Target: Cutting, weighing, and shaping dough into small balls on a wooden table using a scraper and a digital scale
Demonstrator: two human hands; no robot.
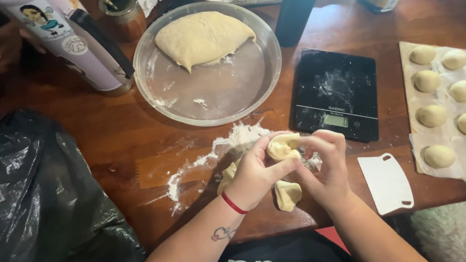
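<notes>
table point(106, 135): glossy brown wood
bowl point(155, 90): clear plastic, floury
scale point(335, 92): glossy black
dough piece point(283, 146): soft, matt

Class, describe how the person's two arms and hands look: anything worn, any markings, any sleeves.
Both forearms are bare, with no sleeves in view. The left hand has a thin red band around its wrist, and a small outlined tattoo sits on that forearm below it. The right hand shows no band, ring or marking. Neither hand is gloved.

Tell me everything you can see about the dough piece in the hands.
The dough piece is a small, pale yellowish lump, soft-looking and folded. It is held above the floured wooden table, pinched between the fingers of the left hand and the right hand. Two more pieces lie below.
</notes>
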